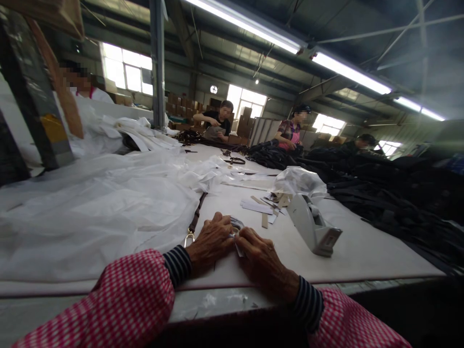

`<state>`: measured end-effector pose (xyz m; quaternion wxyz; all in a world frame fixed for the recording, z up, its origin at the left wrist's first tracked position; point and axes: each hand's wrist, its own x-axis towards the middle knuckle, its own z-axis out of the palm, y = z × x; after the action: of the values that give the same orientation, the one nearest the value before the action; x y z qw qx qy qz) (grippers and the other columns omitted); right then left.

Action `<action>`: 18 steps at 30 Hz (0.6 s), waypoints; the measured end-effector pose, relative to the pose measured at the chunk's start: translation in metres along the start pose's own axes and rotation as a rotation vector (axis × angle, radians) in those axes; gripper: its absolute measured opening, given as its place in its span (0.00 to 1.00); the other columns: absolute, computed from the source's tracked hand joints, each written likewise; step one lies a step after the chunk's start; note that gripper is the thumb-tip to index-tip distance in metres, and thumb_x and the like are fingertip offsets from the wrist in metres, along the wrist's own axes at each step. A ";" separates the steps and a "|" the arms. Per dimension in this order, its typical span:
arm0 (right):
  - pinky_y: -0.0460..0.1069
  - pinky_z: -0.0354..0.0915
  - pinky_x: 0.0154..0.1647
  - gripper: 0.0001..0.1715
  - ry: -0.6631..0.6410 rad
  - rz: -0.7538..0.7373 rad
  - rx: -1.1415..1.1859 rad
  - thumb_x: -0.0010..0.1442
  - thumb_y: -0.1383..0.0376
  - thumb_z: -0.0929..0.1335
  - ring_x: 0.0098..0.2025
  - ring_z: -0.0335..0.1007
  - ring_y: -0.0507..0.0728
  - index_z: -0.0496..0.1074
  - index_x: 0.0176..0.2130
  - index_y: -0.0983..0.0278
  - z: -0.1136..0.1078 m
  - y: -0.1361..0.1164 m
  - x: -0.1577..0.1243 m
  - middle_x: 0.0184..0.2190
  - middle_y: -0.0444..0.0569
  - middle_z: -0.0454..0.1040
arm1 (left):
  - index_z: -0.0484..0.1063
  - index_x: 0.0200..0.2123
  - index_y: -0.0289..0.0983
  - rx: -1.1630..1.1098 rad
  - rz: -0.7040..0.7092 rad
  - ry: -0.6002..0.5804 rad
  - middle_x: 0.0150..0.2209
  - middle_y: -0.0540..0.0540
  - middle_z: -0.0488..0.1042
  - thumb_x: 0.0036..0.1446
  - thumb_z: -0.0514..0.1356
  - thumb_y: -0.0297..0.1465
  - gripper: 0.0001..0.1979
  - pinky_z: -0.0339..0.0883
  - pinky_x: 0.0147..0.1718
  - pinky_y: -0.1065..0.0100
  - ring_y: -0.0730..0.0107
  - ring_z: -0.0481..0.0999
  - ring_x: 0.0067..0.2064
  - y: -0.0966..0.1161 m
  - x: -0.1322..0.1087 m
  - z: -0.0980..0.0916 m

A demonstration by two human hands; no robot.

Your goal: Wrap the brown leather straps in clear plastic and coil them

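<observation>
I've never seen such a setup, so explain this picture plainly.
No machine here: a camera on a person's head looks forward and down. The left hand and right hand are the wearer's own, bare, meeting over a white tabletop. They hold a small pale item, mostly hidden. By the left hand lies a dark strap with a metal clip, then thin white sheeting. Beyond the right hand lie paper slips; to its right stands what looks like a tape dispenser, with a black heap farther off.

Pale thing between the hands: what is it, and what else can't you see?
In the head view:
Pale thing: unclear, mostly covered by the left grip and right grip.
Wall clock: time too small to read.
Black pile: cut off by the right edge.
</observation>
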<state>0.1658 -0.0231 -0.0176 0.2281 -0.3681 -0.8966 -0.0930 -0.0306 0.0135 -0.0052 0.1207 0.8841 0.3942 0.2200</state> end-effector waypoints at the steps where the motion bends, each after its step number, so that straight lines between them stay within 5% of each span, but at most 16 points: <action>1: 0.51 0.68 0.39 0.19 -0.017 0.004 -0.009 0.55 0.78 0.65 0.46 0.70 0.62 0.71 0.46 0.65 -0.001 -0.002 -0.003 0.44 0.55 0.73 | 0.73 0.36 0.39 -0.010 0.009 -0.015 0.45 0.44 0.71 0.69 0.53 0.38 0.13 0.60 0.44 0.55 0.54 0.66 0.50 -0.002 0.000 -0.001; 6: 0.59 0.71 0.50 0.30 -0.079 0.033 -0.020 0.58 0.74 0.67 0.53 0.67 0.66 0.66 0.59 0.66 -0.008 -0.010 -0.013 0.53 0.59 0.70 | 0.75 0.37 0.40 -0.120 0.044 -0.115 0.45 0.46 0.71 0.61 0.62 0.36 0.06 0.60 0.44 0.58 0.53 0.66 0.51 -0.010 0.001 -0.011; 13: 0.59 0.63 0.63 0.24 -0.149 0.189 0.376 0.67 0.63 0.69 0.58 0.64 0.63 0.68 0.61 0.57 -0.027 -0.012 -0.018 0.58 0.54 0.64 | 0.79 0.39 0.42 -0.184 0.076 -0.139 0.45 0.45 0.72 0.65 0.59 0.46 0.15 0.58 0.46 0.58 0.53 0.65 0.51 -0.016 0.003 -0.016; 18: 0.55 0.61 0.65 0.20 -0.139 0.257 0.577 0.71 0.62 0.65 0.59 0.64 0.60 0.70 0.60 0.56 -0.025 -0.003 -0.016 0.56 0.52 0.64 | 0.78 0.35 0.40 -0.167 0.089 -0.114 0.42 0.45 0.72 0.65 0.59 0.43 0.15 0.59 0.44 0.58 0.54 0.66 0.49 -0.016 0.005 -0.015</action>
<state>0.1823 -0.0440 -0.0030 0.2712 -0.4040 -0.8455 0.2201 -0.0454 0.0283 0.0026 0.2063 0.8987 0.3271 0.2067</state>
